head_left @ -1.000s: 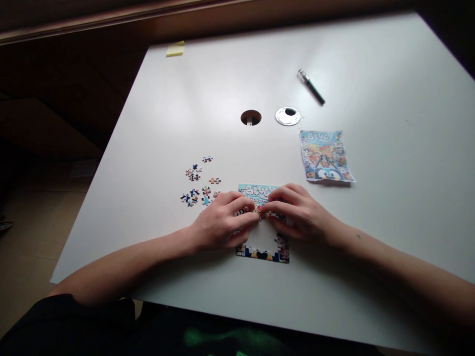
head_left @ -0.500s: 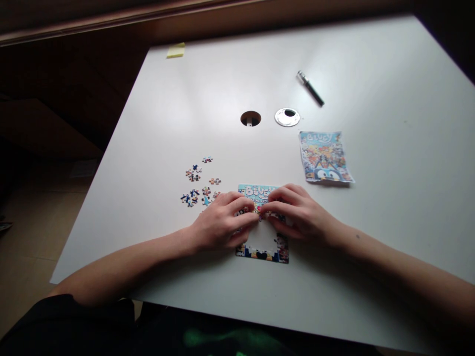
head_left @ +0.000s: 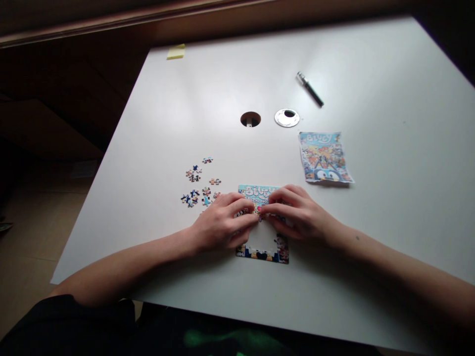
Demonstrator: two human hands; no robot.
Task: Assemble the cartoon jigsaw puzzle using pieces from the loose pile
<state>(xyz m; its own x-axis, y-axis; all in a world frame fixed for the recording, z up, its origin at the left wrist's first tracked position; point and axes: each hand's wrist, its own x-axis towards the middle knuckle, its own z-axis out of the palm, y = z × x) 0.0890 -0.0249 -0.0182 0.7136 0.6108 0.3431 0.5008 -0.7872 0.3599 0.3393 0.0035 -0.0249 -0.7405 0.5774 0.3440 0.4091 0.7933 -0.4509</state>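
A partly assembled jigsaw puzzle (head_left: pixel 262 255) with a blue top strip lies flat on the white table, its middle showing bare surface. My left hand (head_left: pixel 224 220) comes over its left side, fingers bent and closed at the tips. From the other side, my right hand (head_left: pixel 302 213) reaches in with its fingers also pinched together. Both sets of fingertips meet at a small colourful puzzle piece (head_left: pixel 260 216) along the upper edge of the gap. The fingers cover much of that piece and both sides of the puzzle. Several loose puzzle pieces (head_left: pixel 191 198) lie left of my left hand.
A creased picture sheet (head_left: pixel 323 158) lies to the right, beyond my right hand. Farther back are a round cable hole (head_left: pixel 251 119), its silver cover (head_left: pixel 287 117) and a dark marker (head_left: pixel 310 89). A yellow sticky note (head_left: pixel 175 51) is at the far left corner.
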